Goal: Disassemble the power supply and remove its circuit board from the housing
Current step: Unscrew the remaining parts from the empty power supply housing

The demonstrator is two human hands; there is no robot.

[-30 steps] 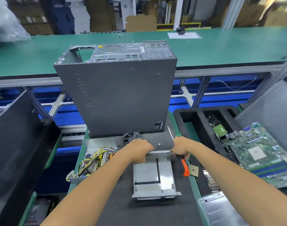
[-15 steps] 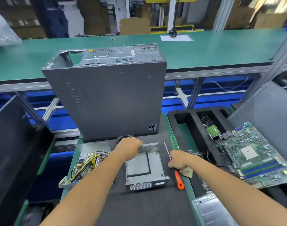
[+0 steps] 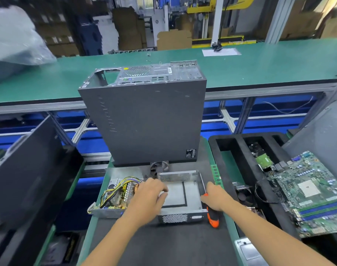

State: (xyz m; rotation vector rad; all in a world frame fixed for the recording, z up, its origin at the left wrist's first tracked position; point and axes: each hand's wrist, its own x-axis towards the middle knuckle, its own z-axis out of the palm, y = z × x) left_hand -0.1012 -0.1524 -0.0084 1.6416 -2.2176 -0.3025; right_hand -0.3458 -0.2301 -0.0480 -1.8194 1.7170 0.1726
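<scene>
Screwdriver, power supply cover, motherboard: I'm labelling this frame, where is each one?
screwdriver (image 3: pixel 213 220), head view, on its orange handle.
power supply cover (image 3: pixel 190 194), head view, on its flat inner panel.
motherboard (image 3: pixel 313 194), head view, on the green board near the socket.

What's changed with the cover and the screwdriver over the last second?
The right hand now grips the orange screwdriver, its handle toward the person. The left hand has slid from the metal cover's far edge onto its left side. The cover now lies with its mesh end toward the person. The open power supply and tower case stayed put.
</scene>
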